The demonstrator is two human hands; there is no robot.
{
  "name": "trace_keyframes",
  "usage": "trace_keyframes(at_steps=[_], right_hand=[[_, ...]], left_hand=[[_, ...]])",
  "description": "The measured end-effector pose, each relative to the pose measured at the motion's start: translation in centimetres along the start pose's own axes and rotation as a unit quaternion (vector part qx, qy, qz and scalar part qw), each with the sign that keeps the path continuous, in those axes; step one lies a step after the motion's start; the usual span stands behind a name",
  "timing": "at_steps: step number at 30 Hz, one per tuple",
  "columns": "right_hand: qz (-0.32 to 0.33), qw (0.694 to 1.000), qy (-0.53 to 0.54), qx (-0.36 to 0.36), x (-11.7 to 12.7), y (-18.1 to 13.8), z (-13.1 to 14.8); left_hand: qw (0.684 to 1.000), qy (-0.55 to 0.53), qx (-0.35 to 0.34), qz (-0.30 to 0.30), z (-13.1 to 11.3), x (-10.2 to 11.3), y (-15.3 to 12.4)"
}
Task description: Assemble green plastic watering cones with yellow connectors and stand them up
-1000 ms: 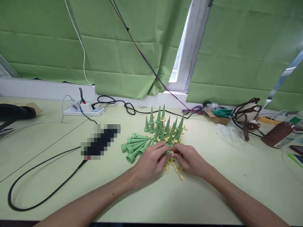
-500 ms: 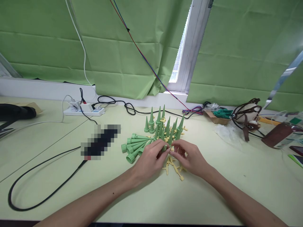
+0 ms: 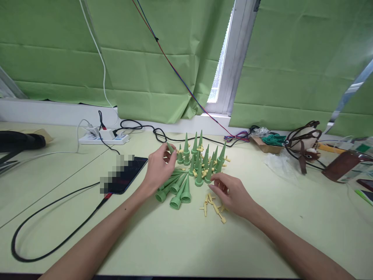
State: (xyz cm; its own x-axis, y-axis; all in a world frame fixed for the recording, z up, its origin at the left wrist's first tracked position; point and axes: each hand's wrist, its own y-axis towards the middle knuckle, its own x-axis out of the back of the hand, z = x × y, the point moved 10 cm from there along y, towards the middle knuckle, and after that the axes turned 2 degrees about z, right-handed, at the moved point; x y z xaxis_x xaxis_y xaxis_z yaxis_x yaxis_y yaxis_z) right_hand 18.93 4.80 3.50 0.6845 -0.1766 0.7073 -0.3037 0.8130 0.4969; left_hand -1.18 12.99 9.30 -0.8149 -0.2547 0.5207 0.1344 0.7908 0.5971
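My left hand (image 3: 160, 165) is closed around a green plastic watering spike (image 3: 170, 147), its pointed tip showing above the fingers. Beside it stands a group of green spikes (image 3: 199, 177), points up, several with small yellow valves on their sides. More green spikes (image 3: 175, 200) lie on the table below my left hand, their round open ends toward me. Right of the standing group is my right hand (image 3: 233, 192), thumb and index finger slightly apart with nothing visible between them. Loose yellow valves (image 3: 215, 210) lie just left of and below that hand.
A phone (image 3: 129, 177) on a black cable lies at left, partly blurred out. Behind it is a white power strip (image 3: 116, 139). At the back right are a small cardboard box (image 3: 266, 146), clear plastic wrapping (image 3: 281, 167) and a brown container (image 3: 346, 167).
My left hand has moved left and away from my right hand, carrying a spike to the left of the standing group. My right hand has stayed almost in place.
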Motion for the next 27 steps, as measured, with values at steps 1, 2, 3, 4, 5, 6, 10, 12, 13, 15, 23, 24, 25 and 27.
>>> trace_keyframes(at_steps=[1, 2, 3, 4, 5, 6, 10, 12, 13, 15, 23, 24, 25, 27], right_hand=[[0.000, 1.000, -0.001, 0.002, -0.1, 0.0, 0.0], [0.002, 1.000, 0.000, 0.003, -0.1, 0.0, 0.0], [0.003, 1.000, 0.000, 0.003, -0.2, 0.0, 0.0], [0.005, 1.000, 0.001, 0.002, -0.2, 0.0, 0.0], [0.009, 1.000, 0.002, 0.001, -0.3, 0.0, -0.1], [0.013, 1.000, 0.003, 0.000, -0.3, 0.0, -0.1], [0.022, 1.000, 0.006, -0.003, -0.4, 0.0, 0.0], [0.025, 1.000, 0.007, -0.004, -0.5, 0.0, 0.0], [0.027, 1.000, 0.007, -0.003, -0.5, 0.0, 0.0], [0.030, 1.000, 0.008, -0.004, -0.6, 0.0, 0.0], [0.045, 0.999, 0.003, -0.007, -1.0, 0.0, -0.1], [0.048, 0.999, 0.003, -0.009, -1.1, 0.0, -0.2], [0.050, 0.999, 0.004, -0.011, -1.1, 0.0, -0.2], [0.053, 0.998, 0.005, -0.014, -1.1, -0.1, -0.2]], left_hand=[[1.000, 0.012, 0.007, 0.012, 0.8, 0.0, 0.5], [0.999, 0.033, 0.010, 0.030, 1.5, -0.1, 0.9], [0.997, 0.062, 0.011, 0.046, 2.1, -0.3, 1.2], [0.994, 0.086, 0.010, 0.060, 2.6, -0.5, 1.4], [0.992, 0.102, 0.007, 0.070, 3.0, -0.7, 1.5], [0.990, 0.113, 0.004, 0.086, 3.4, -1.0, 1.6], [0.986, 0.121, -0.002, 0.113, 4.5, -2.0, 1.7], [0.986, 0.119, -0.004, 0.121, 4.8, -2.4, 1.7], [0.985, 0.118, -0.005, 0.123, 5.0, -2.5, 1.7], [0.986, 0.115, -0.005, 0.124, 5.2, -2.6, 1.7], [0.989, 0.091, 0.004, 0.119, 5.4, -2.8, 1.6], [0.989, 0.087, 0.007, 0.120, 5.4, -2.8, 1.6], [0.989, 0.084, 0.011, 0.122, 5.6, -2.9, 1.6], [0.989, 0.077, 0.020, 0.124, 5.9, -2.9, 1.6]])
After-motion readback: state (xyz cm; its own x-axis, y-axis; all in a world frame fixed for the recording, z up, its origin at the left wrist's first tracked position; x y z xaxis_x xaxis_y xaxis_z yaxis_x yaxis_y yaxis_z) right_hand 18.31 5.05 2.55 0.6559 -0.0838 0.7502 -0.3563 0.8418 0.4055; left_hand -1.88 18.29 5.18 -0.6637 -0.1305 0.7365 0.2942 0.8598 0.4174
